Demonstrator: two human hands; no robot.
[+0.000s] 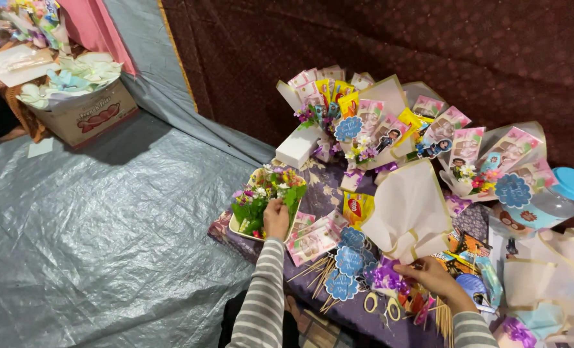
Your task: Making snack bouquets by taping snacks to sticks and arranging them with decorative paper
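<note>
At the bottom of the frame, the right hand rests with fingers curled into a heap of purple ribbon bows; whether they pinch a bow I cannot tell. Yellow-handled scissors lie just beside it, partly cut off. Left of centre, the left hand reaches into a tray of small artificial flowers, fingers closed among the stems, seemingly picking out a sprig (the grip itself is hidden). This looks like gathering trimmings; the next move calls for lifting one sprig free without dragging its neighbours. Beyond, finished bouquets lean against a dark cloth. At upper left, a cardboard box holds pale shapes, hard to identify.
</note>
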